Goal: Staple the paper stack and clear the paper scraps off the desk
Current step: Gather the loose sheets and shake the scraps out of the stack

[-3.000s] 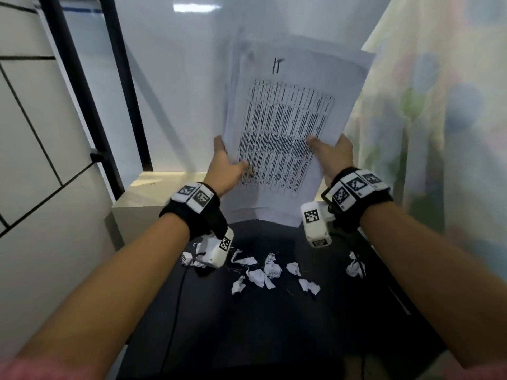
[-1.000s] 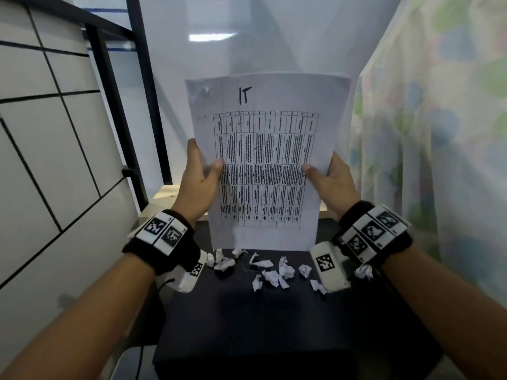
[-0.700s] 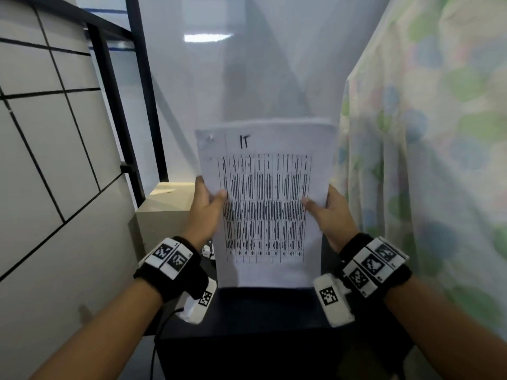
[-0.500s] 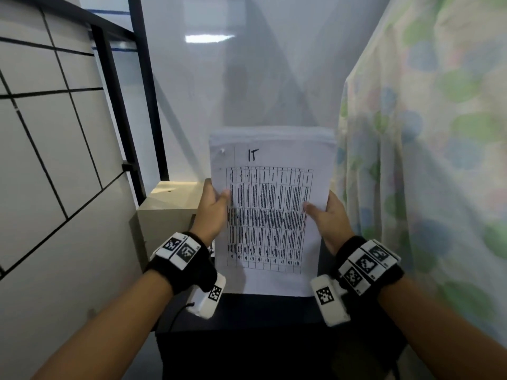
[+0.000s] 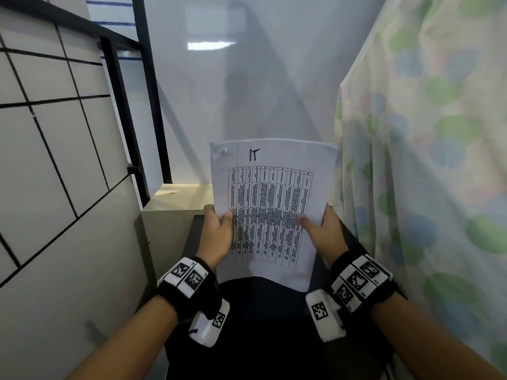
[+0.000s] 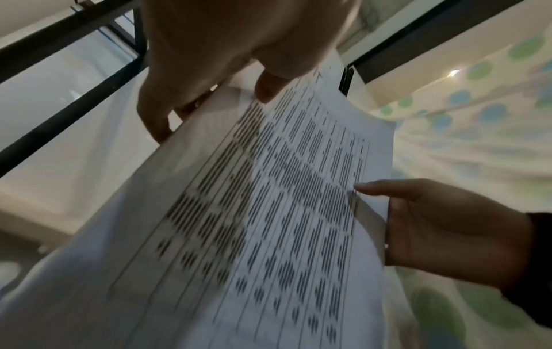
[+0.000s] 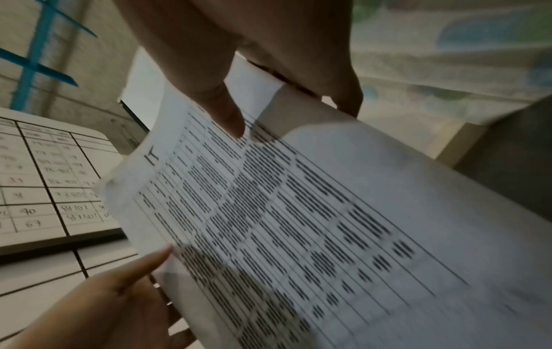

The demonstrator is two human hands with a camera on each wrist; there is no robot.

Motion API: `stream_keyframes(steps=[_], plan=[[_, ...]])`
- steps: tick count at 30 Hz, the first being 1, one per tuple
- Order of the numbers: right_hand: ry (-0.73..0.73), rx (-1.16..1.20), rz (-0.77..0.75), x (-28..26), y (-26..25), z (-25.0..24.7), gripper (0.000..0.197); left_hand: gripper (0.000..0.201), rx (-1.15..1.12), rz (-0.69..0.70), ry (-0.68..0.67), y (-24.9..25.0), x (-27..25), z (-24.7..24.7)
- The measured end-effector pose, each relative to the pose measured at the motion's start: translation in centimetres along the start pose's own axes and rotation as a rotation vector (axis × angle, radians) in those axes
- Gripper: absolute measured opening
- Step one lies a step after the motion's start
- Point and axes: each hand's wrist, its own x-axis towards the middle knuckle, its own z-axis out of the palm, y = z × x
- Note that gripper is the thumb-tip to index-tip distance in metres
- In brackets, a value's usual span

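We hold the paper stack (image 5: pixel 270 215) up in front of us, above the black desk (image 5: pixel 263 325). Our left hand (image 5: pixel 216 237) pinches its left edge, thumb on the front and fingers hidden behind. Our right hand (image 5: pixel 326 234) pinches the right edge the same way. The sheets hide most of the desk. The print is too blurry to read. Past the sheets stands a white wall (image 5: pixel 247 86).
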Motion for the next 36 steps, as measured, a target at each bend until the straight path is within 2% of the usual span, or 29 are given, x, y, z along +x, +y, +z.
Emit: stream_keyframes(steps=[3, 7, 10, 12, 14, 17, 19, 24, 27, 29, 33, 36], plan=[[0.016, 0.012, -0.038, 1.3, -1.7, -0.3, 0.035, 0.010, -0.115, 0.122, 0.002, 3.1, 0.9, -0.8], [0.040, -0.023, -0.078, 2.2, -2.4, -0.2, 0.038, 0.007, -0.065, 0.278, 0.052, 6.3, 2.7, -1.5], [0.034, -0.017, -0.091, 2.2, -2.2, -0.1, 0.039, 0.030, -0.072, 0.342, 0.129, 7.4, 3.8, -2.0], [0.021, -0.006, -0.095, 2.2, -2.1, -0.1, 0.038, 0.037, -0.126, 0.332, 0.172, 6.9, 4.4, -2.3], [0.007, 0.011, -0.095, 2.1, -1.9, -0.2, 0.035, 0.034, -0.205, 0.279, 0.105, 5.8, 4.4, -2.4], [-0.001, 0.018, -0.080, 2.0, -1.4, -0.4, 0.036, 0.039, -0.140, 0.196, -0.011, 4.5, 2.7, -1.7], [-0.003, 0.011, -0.088, 2.0, -1.3, -0.3, 0.035, 0.035, -0.087, 0.216, -0.008, 4.2, 2.2, -1.4], [0.005, 0.035, -0.189, 2.1, -1.7, -0.1, 0.031, 0.032, -0.125, 0.241, 0.050, 4.1, 2.9, -1.6], [0.004, 0.043, -0.144, 1.4, -0.1, -0.4, 0.038, 0.028, -0.091, 0.218, 0.006, 2.5, 1.4, -0.9], [-0.004, 0.011, -0.113, 0.6, 0.9, -0.7, 0.041, 0.035, -0.092, 0.197, -0.007, 1.5, 0.5, -0.6], [-0.044, 0.016, -0.073, -0.4, 2.2, -1.1, 0.044, 0.029, -0.115, 0.233, 0.009, 2.7, 1.1, -1.1], [-0.138, -0.187, 0.058, -0.9, 3.7, -2.6, 0.048, 0.024, -0.165, 0.269, 0.032, 4.2, 1.7, -1.6]])
